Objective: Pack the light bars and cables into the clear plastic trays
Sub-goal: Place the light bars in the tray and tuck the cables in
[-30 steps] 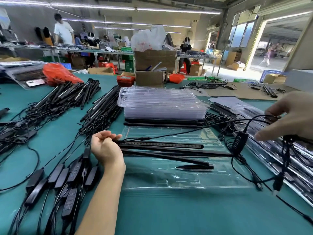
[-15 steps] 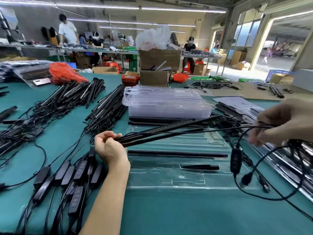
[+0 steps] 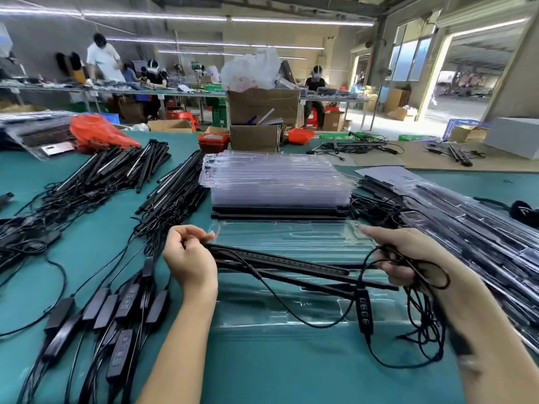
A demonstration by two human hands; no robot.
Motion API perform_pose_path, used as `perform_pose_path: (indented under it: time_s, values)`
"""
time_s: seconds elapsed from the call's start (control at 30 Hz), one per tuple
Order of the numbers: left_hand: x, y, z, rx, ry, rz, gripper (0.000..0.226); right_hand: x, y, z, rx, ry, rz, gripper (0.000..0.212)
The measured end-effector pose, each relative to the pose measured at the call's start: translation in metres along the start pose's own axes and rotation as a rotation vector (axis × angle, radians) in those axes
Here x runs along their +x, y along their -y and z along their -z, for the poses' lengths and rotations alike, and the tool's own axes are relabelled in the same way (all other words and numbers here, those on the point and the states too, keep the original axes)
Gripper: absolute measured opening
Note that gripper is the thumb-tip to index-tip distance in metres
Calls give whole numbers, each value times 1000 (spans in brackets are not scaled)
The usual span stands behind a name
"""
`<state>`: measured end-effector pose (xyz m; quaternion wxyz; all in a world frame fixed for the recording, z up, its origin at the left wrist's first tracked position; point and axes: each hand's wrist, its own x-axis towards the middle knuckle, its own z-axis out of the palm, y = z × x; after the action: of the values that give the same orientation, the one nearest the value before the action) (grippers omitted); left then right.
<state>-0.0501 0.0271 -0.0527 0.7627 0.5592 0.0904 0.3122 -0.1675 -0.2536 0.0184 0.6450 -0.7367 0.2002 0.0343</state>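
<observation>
An open clear plastic tray [image 3: 291,313] lies on the green table in front of me. My left hand [image 3: 186,258] grips the left ends of two black light bars [image 3: 291,263], which stretch to the right just above the tray. My right hand [image 3: 405,255] holds a bundle of their black cable [image 3: 423,313], looped around the fingers. An inline controller [image 3: 364,312] hangs from the cable over the tray's right side.
A stack of clear trays [image 3: 277,182] stands behind the open one. Loose light bars and cables [image 3: 96,176] cover the left of the table, with controllers [image 3: 116,310] near my left arm. Packed trays [image 3: 478,228] are piled at the right. People work at far benches.
My right hand came in from the right edge toward the tray, gathering the cable into loops. The light bars in my left hand dropped from a raised tilt to low over the tray.
</observation>
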Motion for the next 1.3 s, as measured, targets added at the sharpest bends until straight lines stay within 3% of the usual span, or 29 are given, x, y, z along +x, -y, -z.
perform_pose_path:
  time_s: [0.1, 0.37, 0.5, 0.77, 1.0, 1.17, 1.3]
  values:
    - [-4, 0, 1, 86, 44, -56, 36, 6, -11, 3, 9, -152, 85, 36]
    - [-12, -2, 4, 241, 72, -113, 26, 16, -37, 10, -54, -84, 166, 31]
    - [-14, -1, 7, 519, 105, -205, 23, 21, -57, 7, -116, -184, 313, 37]
    - [-15, -1, 8, 1097, 271, -228, 16, 22, -71, 16, 169, -287, 357, 54]
    - [-13, -5, 9, 955, 236, -175, 22, 11, -69, 30, 658, -52, 387, 53]
    - [-10, -3, 8, 906, 177, -110, 23, 3, -66, 30, 653, -7, 434, 53]
    - [-14, -1, 9, 1022, 203, -172, 26, 9, -68, 27, 478, -83, 438, 55]
